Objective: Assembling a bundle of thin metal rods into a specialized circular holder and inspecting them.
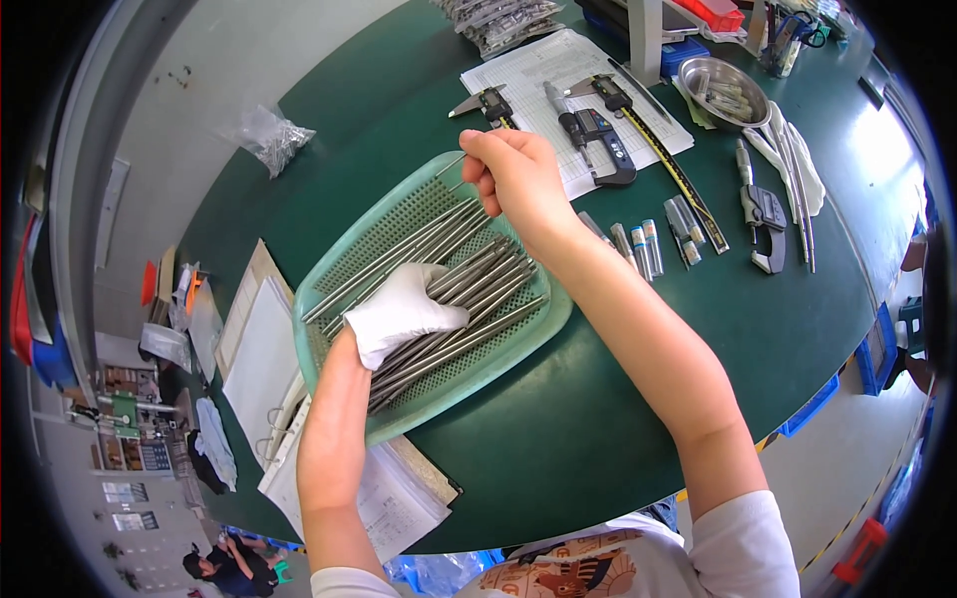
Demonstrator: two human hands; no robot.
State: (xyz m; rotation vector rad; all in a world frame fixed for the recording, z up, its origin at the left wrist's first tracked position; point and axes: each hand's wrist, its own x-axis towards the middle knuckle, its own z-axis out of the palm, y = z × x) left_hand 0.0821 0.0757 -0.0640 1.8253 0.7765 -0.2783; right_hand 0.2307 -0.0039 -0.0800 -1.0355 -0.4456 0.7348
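Note:
A bundle of long grey metal rods (483, 279) lies slantwise in a light green perforated plastic basket (329, 249). My left hand (404, 307), in a white glove, is closed around part of the bundle, thumb and fingers on either side of the rods. Bare, my right hand (513, 174) is above the basket's far right rim. Its fingers are curled in a pinch, and a thin metal pin (451, 165) sticks out beside the fingertips. The rest of that pin is hidden by the hand.
Calipers (658, 149) and a micrometer (598, 140) lie on paper sheets at the far side. Small labelled tubes (643, 249), another micrometer (763, 214) and a steel bowl (726, 92) stand to the right. A binder with papers (269, 349) is left of the basket.

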